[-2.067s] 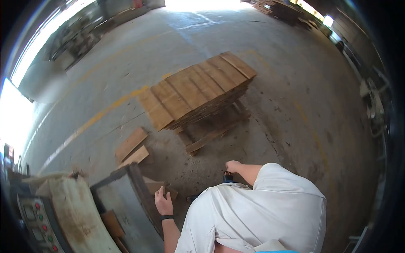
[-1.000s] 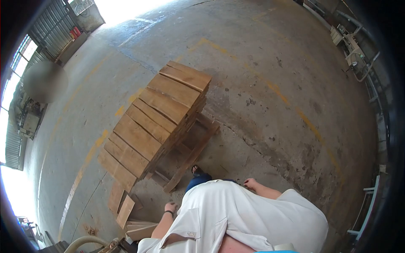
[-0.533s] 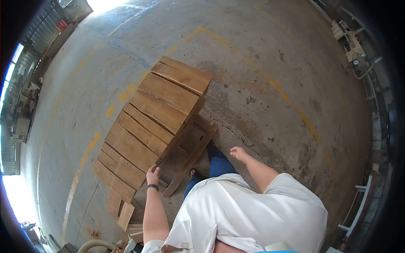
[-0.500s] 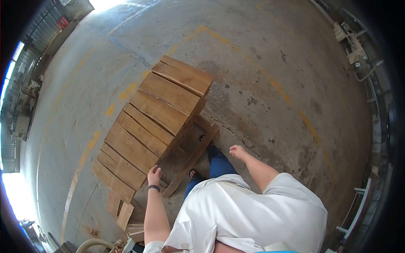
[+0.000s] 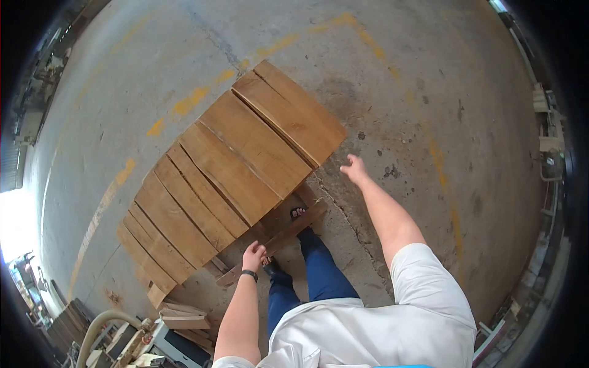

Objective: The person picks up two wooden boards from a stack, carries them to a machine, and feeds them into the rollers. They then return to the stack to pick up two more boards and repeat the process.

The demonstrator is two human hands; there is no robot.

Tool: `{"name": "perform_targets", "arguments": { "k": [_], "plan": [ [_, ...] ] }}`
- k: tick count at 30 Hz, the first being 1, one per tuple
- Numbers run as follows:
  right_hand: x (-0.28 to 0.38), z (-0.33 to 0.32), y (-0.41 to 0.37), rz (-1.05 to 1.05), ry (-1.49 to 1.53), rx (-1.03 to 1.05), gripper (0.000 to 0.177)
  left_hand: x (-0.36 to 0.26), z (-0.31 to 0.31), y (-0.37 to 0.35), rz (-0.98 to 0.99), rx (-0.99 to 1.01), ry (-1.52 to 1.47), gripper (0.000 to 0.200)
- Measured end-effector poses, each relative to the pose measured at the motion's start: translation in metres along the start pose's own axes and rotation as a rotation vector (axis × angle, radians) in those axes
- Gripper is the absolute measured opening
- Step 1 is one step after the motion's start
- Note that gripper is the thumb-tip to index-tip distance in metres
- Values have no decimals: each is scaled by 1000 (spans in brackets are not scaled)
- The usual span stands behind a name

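Observation:
Several brown wooden boards (image 5: 242, 156) lie side by side in a row across a low wooden stand (image 5: 299, 228). My right hand (image 5: 354, 170) reaches forward beside the near corner of the end board (image 5: 294, 113), its fingers apart and holding nothing. Just off the near edge of the row hangs my left hand (image 5: 254, 255), wearing a dark wristband. Its fingers are loosely bent and nothing shows in them. Dark gaps separate some boards, and most of the stand is hidden beneath them.
My sandalled feet (image 5: 298, 213) stand close to the stand's lower beam. Wood offcuts (image 5: 184, 320), a machine (image 5: 175, 348) and a pale hose (image 5: 92, 334) are at lower left. Yellow lines (image 5: 190, 101) mark the concrete floor, which has a long crack (image 5: 356, 230).
My right hand has moved forward to the end board's corner and its fingers have opened. I have come nearer the boards. My left hand stays low beside their near edge.

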State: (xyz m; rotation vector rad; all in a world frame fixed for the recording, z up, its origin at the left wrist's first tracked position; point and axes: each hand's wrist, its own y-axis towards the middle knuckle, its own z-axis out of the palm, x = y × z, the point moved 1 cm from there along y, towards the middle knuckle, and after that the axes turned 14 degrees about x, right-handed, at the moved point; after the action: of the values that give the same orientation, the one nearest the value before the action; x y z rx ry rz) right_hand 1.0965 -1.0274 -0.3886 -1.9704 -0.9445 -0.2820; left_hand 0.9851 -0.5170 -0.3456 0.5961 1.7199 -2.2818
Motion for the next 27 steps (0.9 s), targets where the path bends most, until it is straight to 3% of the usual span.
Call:
{"name": "perform_targets", "arguments": {
  "k": [6,9,12,17,23,27],
  "plan": [
    [27,-30,110,-37,-308,-113,97,-48,52,101,52,-17,35,72],
    [39,-33,144,11,-176,34,103,-79,76,127,59,-13,78,78],
    [50,-27,150,23,-265,65,95,-95,94,149,94,-58,26,85],
    [74,-25,125,29,-328,76,72,-90,103,194,94,-166,271,44],
    [69,-15,112,18,-289,95,64,-119,125,180,-6,-402,208,81],
    [71,-3,92,35,-249,135,64,-122,119,177,-68,-591,316,83]
  ]
}}
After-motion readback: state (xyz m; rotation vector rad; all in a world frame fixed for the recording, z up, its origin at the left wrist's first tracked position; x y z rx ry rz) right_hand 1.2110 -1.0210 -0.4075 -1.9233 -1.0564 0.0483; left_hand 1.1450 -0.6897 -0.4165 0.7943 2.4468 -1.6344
